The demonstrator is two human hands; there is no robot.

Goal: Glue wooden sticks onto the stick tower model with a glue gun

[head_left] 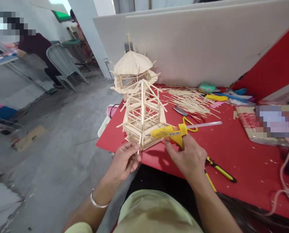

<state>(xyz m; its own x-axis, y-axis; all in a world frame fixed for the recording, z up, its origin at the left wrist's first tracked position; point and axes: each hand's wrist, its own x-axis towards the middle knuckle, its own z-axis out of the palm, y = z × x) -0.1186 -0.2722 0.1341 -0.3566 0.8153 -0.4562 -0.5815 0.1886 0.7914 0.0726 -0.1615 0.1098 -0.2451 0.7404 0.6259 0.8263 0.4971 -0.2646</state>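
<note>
My right hand (188,158) grips a yellow hot glue gun (170,132), nozzle pointing left toward the base of a small pavilion model (142,113) built of thin wooden sticks. My left hand (125,160) pinches a short stick (139,141) upright, held against the model's front lower corner near the nozzle tip. A clear glue stick (205,124) juts out of the gun's back. A second, thatched stick model (132,72) stands just behind the first. Both rest on the red table (243,161) at its left corner.
Loose sticks (190,98) lie scattered behind the gun, with scissors (187,113), a yellow-black tool (220,170) and coloured items by the white board (207,48). A cable (283,181) trails at right. Another person (35,48) and a grey chair (64,64) are far left.
</note>
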